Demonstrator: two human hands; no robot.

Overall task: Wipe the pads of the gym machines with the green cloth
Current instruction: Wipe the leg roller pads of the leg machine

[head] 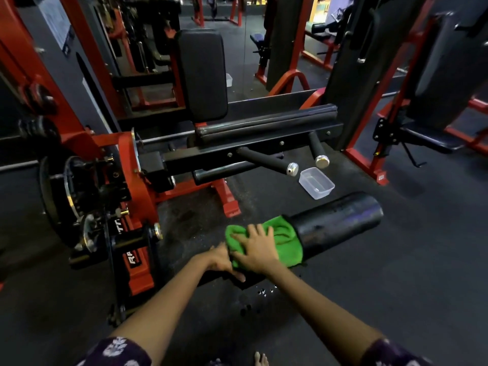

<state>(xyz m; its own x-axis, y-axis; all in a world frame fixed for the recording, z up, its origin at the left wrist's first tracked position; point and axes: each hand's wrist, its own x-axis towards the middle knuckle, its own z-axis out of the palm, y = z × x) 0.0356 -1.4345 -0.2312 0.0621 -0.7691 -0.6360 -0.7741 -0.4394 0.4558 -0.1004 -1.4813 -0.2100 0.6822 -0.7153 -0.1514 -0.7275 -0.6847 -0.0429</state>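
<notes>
Dark rubber gym floor [396, 273] all around, with red machine frames behind.

Right hand [257, 250] lay flat on the green cloth [286, 240], fingers [252, 231] straight and a bit apart, pressing down. Left hand [220, 258] sat just beside it at 9 o'clock, fingers curled around the near end of the black roller pad [340, 220], as if to hold it steady. Could not tell how tight. Cloth was wrapped over the near part of the roller pad, low in the middle of the view. Far end of the pad, toward 2 o'clock, was bare and shiny.

To do this step well: probably best to keep the left hand firm so the roller does not spin, then push the cloth along toward 2 o'clock and right around the pad, underside too.

Clear plastic tub [317, 183] stood on the floor near the far end of the pad, at 12 o'clock from it. Could get bumped by a long push. Two black handles with silver caps [292, 169] stuck out above it. Long black seat pad [266, 122] and tall back pad [202, 75] waited further up, at 11 o'clock. Big red weight arm [137, 196] stood close at 9 o'clock. Wet drops [261, 291] dotted the floor just under the hands, maybe slippery for the bare foot [261, 359] at 6 o'clock.
</notes>
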